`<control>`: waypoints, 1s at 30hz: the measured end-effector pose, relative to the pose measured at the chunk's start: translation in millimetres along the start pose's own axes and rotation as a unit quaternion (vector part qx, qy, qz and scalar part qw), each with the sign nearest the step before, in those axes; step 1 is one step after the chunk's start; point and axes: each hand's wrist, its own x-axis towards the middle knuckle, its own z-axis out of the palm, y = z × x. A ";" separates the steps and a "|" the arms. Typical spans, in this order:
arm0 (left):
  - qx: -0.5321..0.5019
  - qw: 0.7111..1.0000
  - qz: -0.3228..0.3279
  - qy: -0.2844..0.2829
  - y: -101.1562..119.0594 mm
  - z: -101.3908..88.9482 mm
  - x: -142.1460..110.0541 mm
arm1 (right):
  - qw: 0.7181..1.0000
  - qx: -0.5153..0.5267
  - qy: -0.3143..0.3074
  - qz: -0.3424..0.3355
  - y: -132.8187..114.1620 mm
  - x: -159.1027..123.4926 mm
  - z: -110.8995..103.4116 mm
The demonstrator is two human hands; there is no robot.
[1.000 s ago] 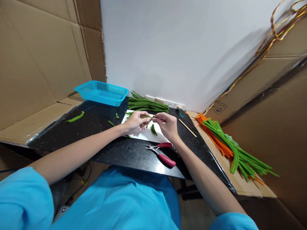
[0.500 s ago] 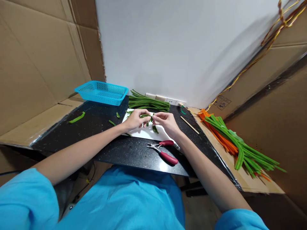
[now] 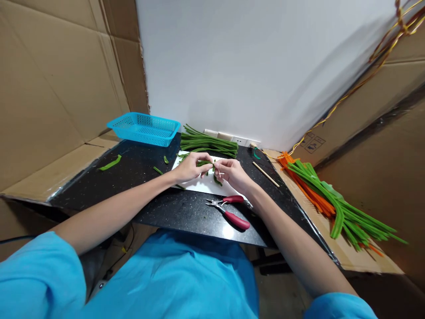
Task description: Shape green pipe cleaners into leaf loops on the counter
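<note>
Above a white sheet (image 3: 199, 187), my left hand (image 3: 193, 167) and my right hand (image 3: 234, 173) meet fingertip to fingertip. Both pinch a short, dark green pipe cleaner piece (image 3: 204, 163), partly covered by the fingers. A loose curved green piece (image 3: 217, 180) lies on the sheet just under my right hand. Nearer to me, pliers (image 3: 229, 210) with red handles rest on the black table, jaws pointing left. Behind my hands lies a bundle of dark green pipe cleaners (image 3: 207, 144).
A blue perforated basket (image 3: 144, 129) stands at the back left. Light green (image 3: 348, 212) and orange pipe cleaners (image 3: 307, 190) lie on cardboard at the right, near a thin wooden stick (image 3: 265, 173). A green strip (image 3: 110, 163) is at the left. Cardboard walls flank both sides.
My fingertips stay together on the green piece, with small finger movements. The whole view has shifted slightly, so the table's contents appear further right. The pliers, basket and bundles stay in place.
</note>
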 end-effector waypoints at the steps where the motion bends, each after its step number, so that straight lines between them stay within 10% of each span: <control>1: -0.005 1.000 -0.001 0.002 -0.4 0.9 0.8 | 1.000 0.011 -0.006 0.015 -0.9 -0.3 0.2; 21: -0.138 0.989 -0.049 -0.025 2.3 4.4 1.7 | 0.980 0.100 -0.116 0.126 -12.7 -3.5 -9.2; 27: -0.261 0.954 -0.134 0.053 2.5 5.4 4.8 | 0.998 -0.051 0.015 -0.044 -12.5 -5.0 -6.8; 30: -0.307 0.934 -0.174 0.051 1.0 3.3 5.3 | 0.946 -0.249 0.088 -0.186 -10.5 -8.4 -6.8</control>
